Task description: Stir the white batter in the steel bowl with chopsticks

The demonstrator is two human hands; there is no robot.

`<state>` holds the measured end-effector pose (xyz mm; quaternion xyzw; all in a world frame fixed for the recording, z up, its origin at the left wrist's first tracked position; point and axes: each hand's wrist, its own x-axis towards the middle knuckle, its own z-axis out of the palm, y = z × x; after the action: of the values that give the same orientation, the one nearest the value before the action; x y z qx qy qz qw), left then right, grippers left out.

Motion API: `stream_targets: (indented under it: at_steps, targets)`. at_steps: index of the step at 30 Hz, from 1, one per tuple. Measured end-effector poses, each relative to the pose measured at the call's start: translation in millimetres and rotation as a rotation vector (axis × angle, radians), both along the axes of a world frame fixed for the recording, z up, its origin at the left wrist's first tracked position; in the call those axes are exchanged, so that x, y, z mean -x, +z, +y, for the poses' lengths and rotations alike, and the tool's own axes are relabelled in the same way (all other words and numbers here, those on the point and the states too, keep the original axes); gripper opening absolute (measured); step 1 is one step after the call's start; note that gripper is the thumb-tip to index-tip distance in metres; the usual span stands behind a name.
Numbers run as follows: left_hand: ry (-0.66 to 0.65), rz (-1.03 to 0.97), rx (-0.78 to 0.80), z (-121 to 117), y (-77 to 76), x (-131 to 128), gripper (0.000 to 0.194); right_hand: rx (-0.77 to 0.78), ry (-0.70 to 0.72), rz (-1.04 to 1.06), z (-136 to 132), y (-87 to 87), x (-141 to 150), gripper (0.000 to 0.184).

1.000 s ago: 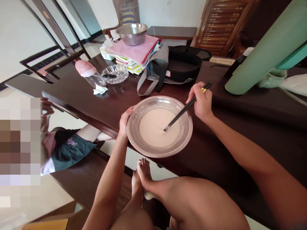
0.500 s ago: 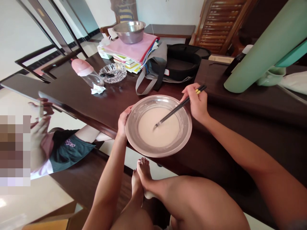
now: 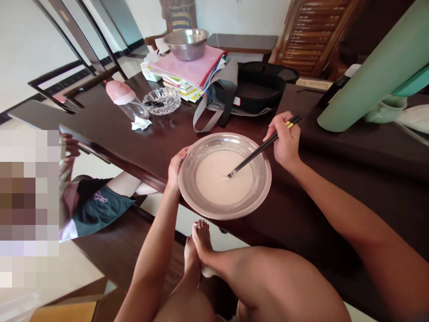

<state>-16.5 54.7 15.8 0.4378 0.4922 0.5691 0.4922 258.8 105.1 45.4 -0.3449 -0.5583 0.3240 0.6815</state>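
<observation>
Fingers closed round black chopsticks [image 3: 251, 157], the right hand [image 3: 286, 143] dips them into smooth-looking liquid [image 3: 217, 188], residue left inside the bowl [image 3: 188, 181] the left hand [image 3: 174, 169] grips by the table's [image 3: 117, 141] edge.

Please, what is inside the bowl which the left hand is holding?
A pale liquid, with the tips of black chopsticks in it. The liquid covers the bottom of the bowl, so that stays unseen.

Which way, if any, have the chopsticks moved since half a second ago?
Yes: against the bowl, the chopsticks have shifted right, their tips crossing its middle.
</observation>
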Motion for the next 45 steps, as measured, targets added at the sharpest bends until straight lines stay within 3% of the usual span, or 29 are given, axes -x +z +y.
stream_targets:
  at_steps: [3,8,13,18,23,28,33,38,43,45]
  targets:
    - [0.0,0.0,-0.014,0.0,0.1,0.1,0.034,0.017,0.061,-0.069,0.8,-1.6,0.5,0.033]
    - [-0.002,-0.005,-0.005,-1.4,1.4,-1.9,0.033,-0.008,-0.045,0.016,2.6,-1.5,-2.1,0.03]
    - [0.0,-0.014,0.02,-3.9,5.3,-4.7,0.033,0.038,0.068,-0.091,-4.3,0.2,3.3,0.032]
    - [-0.001,0.001,0.006,-2.8,3.7,-3.2,0.033,-0.001,-0.099,-0.042,-3.7,0.4,1.2,0.031]
    - [-0.009,0.04,-0.009,-0.4,0.8,-0.1,0.035,0.059,0.038,-0.114,-4.0,-1.6,3.5,0.031]
    - [-0.021,0.008,0.011,-1.0,1.8,-0.8,0.035,0.004,-0.082,-0.023,-0.1,-0.2,0.0,0.029]
    - [-0.01,-0.004,0.014,-2.5,3.5,-2.4,0.033,0.054,0.062,-0.11,-4.8,1.3,3.8,0.031]
    - [-0.001,0.004,0.019,-1.7,2.2,-1.7,0.034,-0.011,-0.085,-0.021,-1.1,0.6,0.4,0.029]
    - [-0.01,0.012,0.003,-0.7,1.4,-0.4,0.033,0.04,0.072,-0.117,-5.3,0.0,4.1,0.027]
    - [-0.008,0.01,-0.001,-1.2,2.2,-0.9,0.033,0.03,0.048,-0.118,-5.8,0.8,4.1,0.027]
